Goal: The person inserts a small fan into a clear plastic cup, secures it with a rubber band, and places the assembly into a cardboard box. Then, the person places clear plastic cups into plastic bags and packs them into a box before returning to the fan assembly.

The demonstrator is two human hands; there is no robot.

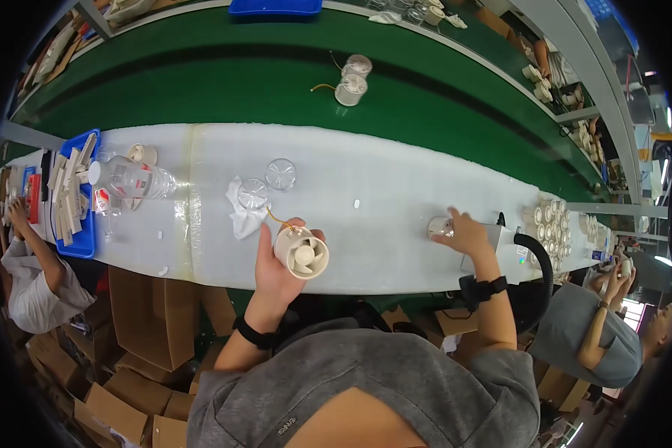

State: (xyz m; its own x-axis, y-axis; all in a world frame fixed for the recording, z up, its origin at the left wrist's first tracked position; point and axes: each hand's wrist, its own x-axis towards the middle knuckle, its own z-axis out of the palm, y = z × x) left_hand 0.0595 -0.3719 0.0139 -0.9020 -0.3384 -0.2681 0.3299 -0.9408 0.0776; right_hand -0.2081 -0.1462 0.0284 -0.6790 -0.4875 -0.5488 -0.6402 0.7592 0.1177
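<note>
Grey shirt shoulders at the bottom, two forearms, each with one black wrist strap. Left hand (275, 263) fingers curled tight around one small cream plastic fan (302, 252), round housing, blades facing up, thin yellow wire trailing off toward the top left. It's held just above the near edge of the white foam mat (396, 187). Right hand (467, 233) lies on the mat, fingers wrapped over one small clear round part (439, 227), right beside a white box-shaped device (504, 250) with one black ribbed hose (539, 263).

On the mat: two clear round lids (267, 184), glossy, side by side; one crumpled white cloth (240, 214) touching the nearer lid; one clear plastic bottle (131, 179) lying on its side. One blue tray (84, 196) of cream sticks at the left end. Cluster of cream fans stacked at the right end (551, 220), too many to count. Two more cream fans (353, 78) on the green belt (201, 89), touching. Brown cardboard boxes (145, 328) below the bench.
</note>
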